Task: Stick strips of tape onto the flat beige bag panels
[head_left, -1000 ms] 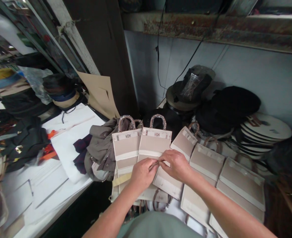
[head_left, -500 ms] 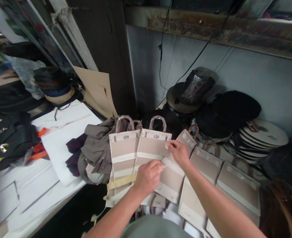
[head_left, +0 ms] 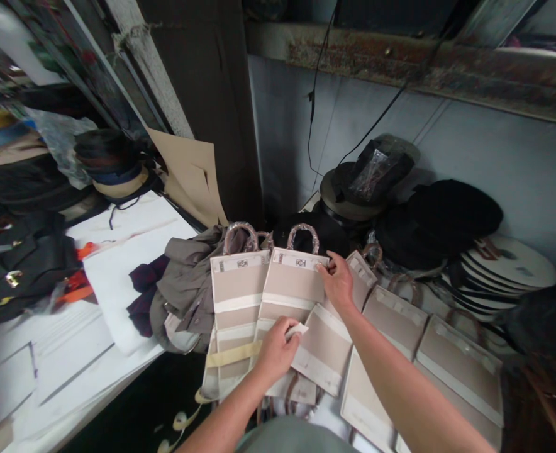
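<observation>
A beige and white handbag lies in the middle, with a plastic-wrapped handle and metal fittings along its top band. My right hand is closed on its upper right corner, thumb in front, beside the fitting there. Lower down, my left hand pinches a small white piece, paper or tape; which one I cannot tell. It is above the bag's lower part. A second handbag lies to the left, crossed lower down by a yellowish strip. Another beige panel lies just right of my left hand.
More beige bags lie at the right. Black round items and stacked white discs sit behind them. Grey cloth is bunched at the left, beside a white-covered table. Cables hang by the wall.
My right hand has shifted to the handbag's upper right corner. My left hand has moved slightly down and left, and the white piece in it now shows clearly. The view has shifted a little.
</observation>
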Tool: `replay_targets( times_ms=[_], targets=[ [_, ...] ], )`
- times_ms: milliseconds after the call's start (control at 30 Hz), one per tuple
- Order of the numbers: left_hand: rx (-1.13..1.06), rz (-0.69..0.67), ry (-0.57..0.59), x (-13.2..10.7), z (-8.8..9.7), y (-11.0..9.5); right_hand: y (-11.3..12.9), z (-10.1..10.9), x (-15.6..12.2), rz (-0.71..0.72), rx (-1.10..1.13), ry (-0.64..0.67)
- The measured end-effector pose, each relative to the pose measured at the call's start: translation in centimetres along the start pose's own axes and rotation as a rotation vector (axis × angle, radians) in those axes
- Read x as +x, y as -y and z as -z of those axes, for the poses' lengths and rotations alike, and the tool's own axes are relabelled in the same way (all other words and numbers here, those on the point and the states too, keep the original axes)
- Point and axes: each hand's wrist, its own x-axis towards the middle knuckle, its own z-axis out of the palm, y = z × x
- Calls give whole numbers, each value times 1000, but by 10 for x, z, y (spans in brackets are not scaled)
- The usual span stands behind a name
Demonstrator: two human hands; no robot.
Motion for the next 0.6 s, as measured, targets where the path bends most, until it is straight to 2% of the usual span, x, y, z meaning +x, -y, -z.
replay_targets(
  times_ms=[167,333,500,533,600],
  targets=[
    [-64,65,-22,-7,14,-16,2,2,3,-59,7,-51],
    [11,102,-149,-15,30,-39,3,11,2,8,7,51],
    [0,108,-132,-24,37,-50,21,31,-5,-53,73,12],
    [8,103,-132,-26,38,-50,28,37,-11,-49,98,58],
    [44,74,-136,-29,40,-51,47,51,-31,25,153,281]
  ],
)
